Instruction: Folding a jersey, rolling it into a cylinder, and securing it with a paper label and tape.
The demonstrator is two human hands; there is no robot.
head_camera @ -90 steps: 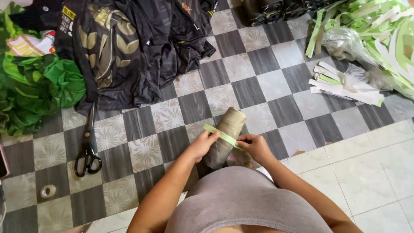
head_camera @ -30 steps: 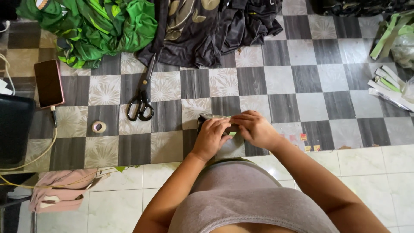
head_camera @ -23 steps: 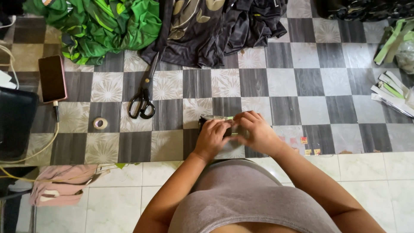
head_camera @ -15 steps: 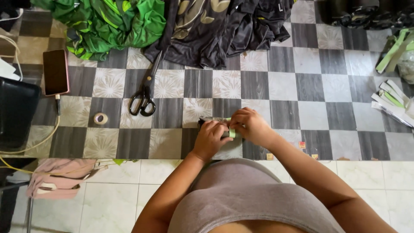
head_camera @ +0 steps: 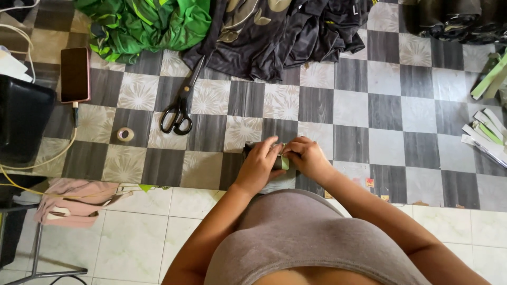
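A rolled-up dark garment (head_camera: pixel 250 149) lies on the checkered floor mat right in front of me, mostly covered by my hands. My left hand (head_camera: pixel 260 163) clasps it from the left. My right hand (head_camera: pixel 307 157) presses on it from the right, fingers pinching a light green strip (head_camera: pixel 285 162) wrapped around the roll. The roll's right part is hidden under my fingers.
Black scissors (head_camera: pixel 179 106) and a small tape roll (head_camera: pixel 125 134) lie to the left. A phone (head_camera: pixel 75 74) on a cable, a black box (head_camera: pixel 21 119), green cloth (head_camera: pixel 148 24), dark clothes (head_camera: pixel 285 31), paper strips (head_camera: pixel 488 134) and a pink cloth (head_camera: pixel 74 199) surround me.
Three seconds ago the roll stood tilted with the green strip stretched across it. Now it lies low under both hands, the strip around it. My view has shifted left.
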